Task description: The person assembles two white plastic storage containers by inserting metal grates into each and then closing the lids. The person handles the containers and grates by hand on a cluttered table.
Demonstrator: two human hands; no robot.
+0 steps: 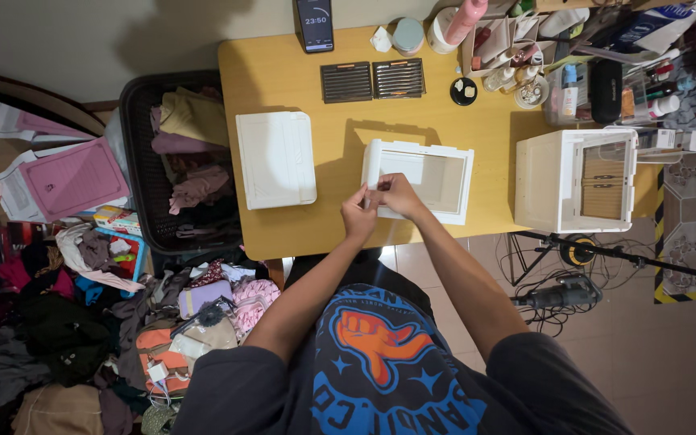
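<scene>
Matt white plastic frame [419,179], smooth wooden table [283,72] (yellowish laminate), white plastic panel [275,159]

A dark upright phone screen [315,24] stands at the table's far edge; colourful boxes [117,219] lie left.

A lived-in home room: a laundry basket [140,153] of clothes, heaped garments [58,322] on the floor, a cluttered wooden desk [283,64].

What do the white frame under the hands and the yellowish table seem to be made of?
The white frame looks like moulded plastic: smooth, matte, uniform white with rounded edges. The table looks like wood or laminate with a light satin finish; which one cannot be told. Both hands, left hand and right hand, touch the frame's corner.
</scene>
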